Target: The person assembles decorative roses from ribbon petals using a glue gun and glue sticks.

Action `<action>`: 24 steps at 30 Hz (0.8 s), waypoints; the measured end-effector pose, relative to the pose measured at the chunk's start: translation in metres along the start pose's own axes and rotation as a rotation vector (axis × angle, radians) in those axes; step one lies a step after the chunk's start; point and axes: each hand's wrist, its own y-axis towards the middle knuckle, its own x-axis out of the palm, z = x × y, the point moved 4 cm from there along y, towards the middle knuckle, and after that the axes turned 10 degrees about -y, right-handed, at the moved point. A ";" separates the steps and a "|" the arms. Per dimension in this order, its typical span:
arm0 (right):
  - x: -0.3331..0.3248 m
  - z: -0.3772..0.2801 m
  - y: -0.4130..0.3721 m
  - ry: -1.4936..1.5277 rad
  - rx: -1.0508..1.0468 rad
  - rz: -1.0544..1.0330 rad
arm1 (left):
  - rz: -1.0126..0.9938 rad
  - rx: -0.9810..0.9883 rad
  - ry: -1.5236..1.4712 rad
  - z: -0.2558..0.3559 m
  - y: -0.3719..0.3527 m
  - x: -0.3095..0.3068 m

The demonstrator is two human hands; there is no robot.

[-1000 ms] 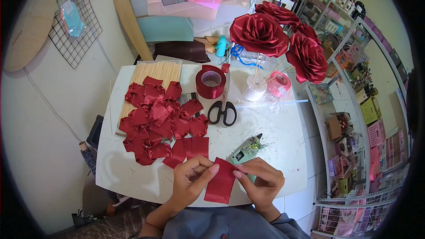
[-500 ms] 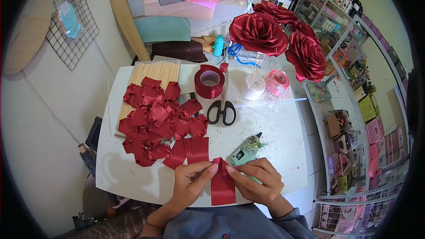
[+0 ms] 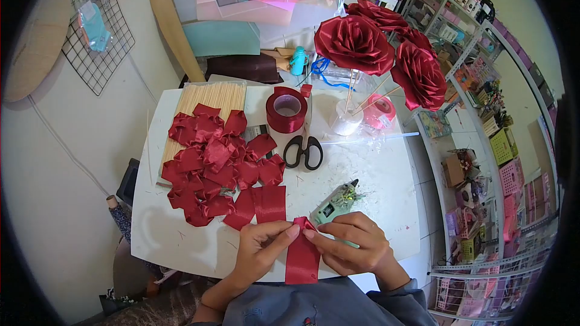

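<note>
My left hand (image 3: 264, 247) pinches the top left corner of a red satin ribbon piece (image 3: 302, 264) between thumb and index finger. At the top right corner my right hand (image 3: 355, 244) grips the same strip, and its upper edge is folded over. The strip hangs down toward the table's front edge. Just behind my right hand lies a mint green glue gun (image 3: 333, 206), partly covered by it. To the left, a flat red ribbon piece (image 3: 270, 204) rests beside a heap of folded red ribbon petals (image 3: 211, 166).
Black-handled scissors (image 3: 304, 154) and a red ribbon roll (image 3: 285, 125) lie farther back. Bamboo skewers (image 3: 211, 95) sit behind the petals. Large red ribbon roses (image 3: 355, 45) on sticks stand in a white holder (image 3: 346, 123), near a pink roll (image 3: 386, 107). Shelves (image 3: 483, 175) line the right.
The ribbon's top edge is folded over further at the right corner. My right hand has shifted slightly, and the strip's lower end has swung a little left.
</note>
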 end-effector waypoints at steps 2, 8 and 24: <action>0.000 0.000 0.000 0.011 0.013 -0.006 | -0.004 0.004 -0.016 0.000 0.000 0.001; 0.000 0.001 -0.003 0.019 0.032 -0.024 | -0.018 0.000 -0.053 0.002 0.000 0.002; 0.027 0.012 -0.016 0.890 0.722 0.006 | -0.033 0.290 0.351 0.014 0.001 0.010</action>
